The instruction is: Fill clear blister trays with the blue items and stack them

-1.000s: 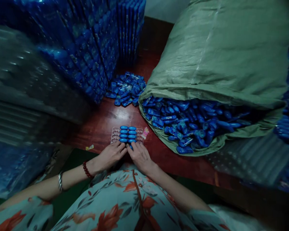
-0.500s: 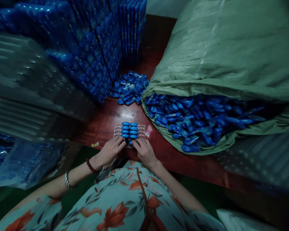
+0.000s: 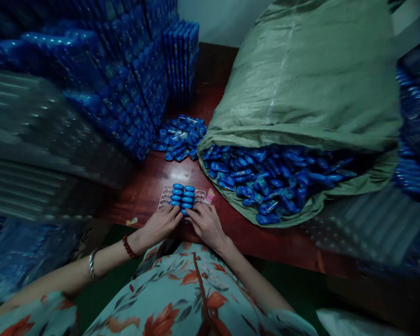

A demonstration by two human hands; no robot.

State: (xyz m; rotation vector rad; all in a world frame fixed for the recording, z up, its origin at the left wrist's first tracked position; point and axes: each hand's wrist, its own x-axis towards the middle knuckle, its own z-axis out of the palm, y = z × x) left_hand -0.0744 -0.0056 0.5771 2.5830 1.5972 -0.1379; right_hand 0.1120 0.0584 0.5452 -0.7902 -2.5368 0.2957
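Observation:
A clear plastic tray (image 3: 200, 197) with rounded hollows lies near the table's front edge. Two middle columns of it hold several glossy blue capsule-shaped pieces (image 3: 187, 194); hollows at both sides show bare. My left hand (image 3: 162, 224) is closed over the tray's near left part, its fingertips hidden from view. At the near right part, my right hand (image 3: 207, 225) has its fingers bent down against a blue piece (image 3: 184, 212) in the nearest row. The two hands almost meet there, and their fingers cover most of that row.
A green woven sack (image 3: 301, 93) gapes at the right, full of wrapped blue pieces (image 3: 266, 177). More form a loose pile (image 3: 184, 135) on the red-brown table (image 3: 140, 179). Filled blue packs (image 3: 140, 79) and stacked clear trays (image 3: 38, 126) stand left. Small wrapper scraps (image 3: 132, 221) lie near.
The view has shifted, bringing more of the right side in. Both hands stay at the tray's near edge, their fingers slightly closer together around the nearest row.

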